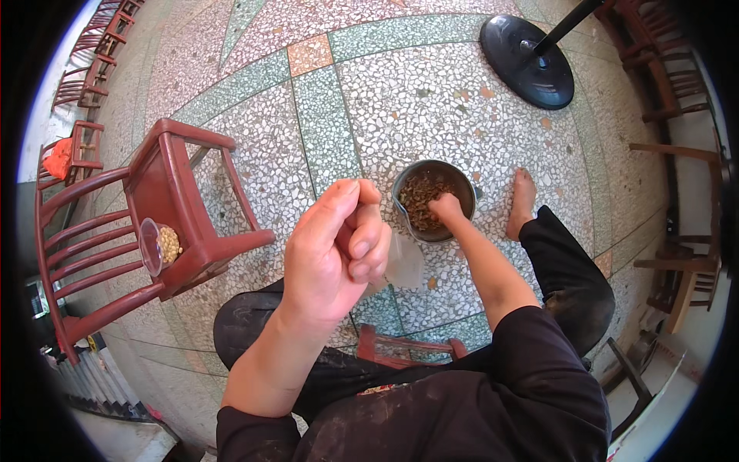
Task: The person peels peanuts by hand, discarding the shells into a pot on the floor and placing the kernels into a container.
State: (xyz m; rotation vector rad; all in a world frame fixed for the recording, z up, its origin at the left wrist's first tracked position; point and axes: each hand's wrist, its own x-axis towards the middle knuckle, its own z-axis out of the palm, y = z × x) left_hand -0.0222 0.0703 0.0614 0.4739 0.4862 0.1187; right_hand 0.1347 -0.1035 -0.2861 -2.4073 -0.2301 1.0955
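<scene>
My left hand is raised near the middle of the view, its fingers curled and the thumb and index fingertips close together; whether something small is pinched there I cannot tell. My right hand reaches down into a round, dark-walled pot on the floor. Brown, dry-looking pieces lie in the pot around the right fingertips, which are hidden. Beside the pot, partly behind my left hand, lies a pale translucent sheet or bag. A clear plastic tub with pale, bean-like pieces rests on a red wooden chair.
A black round stand base with a pole is on the terrazzo floor at the upper right. My bare foot is right of the pot. More wooden chairs line both sides; an orange-red bag lies on one at left.
</scene>
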